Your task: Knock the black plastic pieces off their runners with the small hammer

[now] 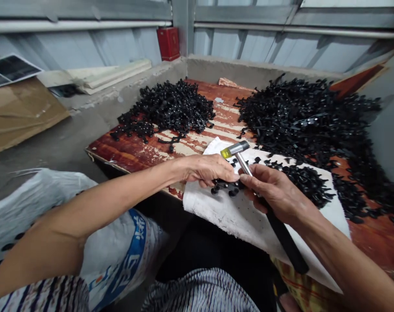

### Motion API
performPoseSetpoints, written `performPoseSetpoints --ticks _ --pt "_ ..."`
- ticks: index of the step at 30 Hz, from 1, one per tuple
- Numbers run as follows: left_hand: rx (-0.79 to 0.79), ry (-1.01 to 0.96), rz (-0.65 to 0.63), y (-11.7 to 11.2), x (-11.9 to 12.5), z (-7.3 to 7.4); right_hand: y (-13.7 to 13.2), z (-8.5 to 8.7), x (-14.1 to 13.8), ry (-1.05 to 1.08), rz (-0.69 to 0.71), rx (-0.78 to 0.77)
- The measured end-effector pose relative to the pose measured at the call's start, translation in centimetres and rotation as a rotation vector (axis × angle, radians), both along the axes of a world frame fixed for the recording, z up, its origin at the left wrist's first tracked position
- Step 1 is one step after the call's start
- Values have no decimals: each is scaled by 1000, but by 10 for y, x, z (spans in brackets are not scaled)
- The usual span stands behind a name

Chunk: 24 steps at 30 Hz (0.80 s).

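My right hand (275, 186) is wrapped around a small mallet (241, 162) with a yellow-tipped metal head and a black handle that slants down toward me. Its thumb and fingertips meet those of my left hand (208, 169). My left hand is closed over several small black plastic parts with round heads (227, 188), which poke out below its fingers. Both hands are above a white cloth (216, 212) on the table. A small heap of black parts (307, 184) lies on the cloth to the right of my right hand.
A worn red-brown table (119, 151) carries a pile of black parts (180, 106) at the left and a larger pile (307, 112) at the right. A white sack (119, 255) stands by my left arm. A red tin (169, 44) sits on the back ledge.
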<state>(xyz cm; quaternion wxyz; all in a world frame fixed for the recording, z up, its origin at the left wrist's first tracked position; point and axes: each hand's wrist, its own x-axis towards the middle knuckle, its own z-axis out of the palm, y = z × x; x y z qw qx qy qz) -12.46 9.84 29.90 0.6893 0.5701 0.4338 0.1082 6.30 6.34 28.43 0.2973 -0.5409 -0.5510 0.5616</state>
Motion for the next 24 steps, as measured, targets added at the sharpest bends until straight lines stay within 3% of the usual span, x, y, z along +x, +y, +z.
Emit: performPoseSetpoints --ticks 3,8,10,12,15,17,20,24 --pt "56 -1 67 -3 -5 -2 -11 -6 3 92 -96 -27" --pt "-11 -29 418 -9 -28 -5 -27 -11 15 148 -274 35" --pt "-32 20 459 -18 -30 -6 -30 -11 16 158 -307 43" --pt "56 56 399 -29 -23 -4 -33 -12 12 166 -313 46" --pt "349 127 237 -42 -6 -1 -37 -14 1 179 -253 46" --pt "443 228 163 -43 4 0 -39 -16 -4 178 -198 50" --pt "407 253 120 -32 7 -3 -43 -16 -3 156 -170 54" --pt "359 136 39 -5 -6 -13 -49 -16 12 154 -254 53"
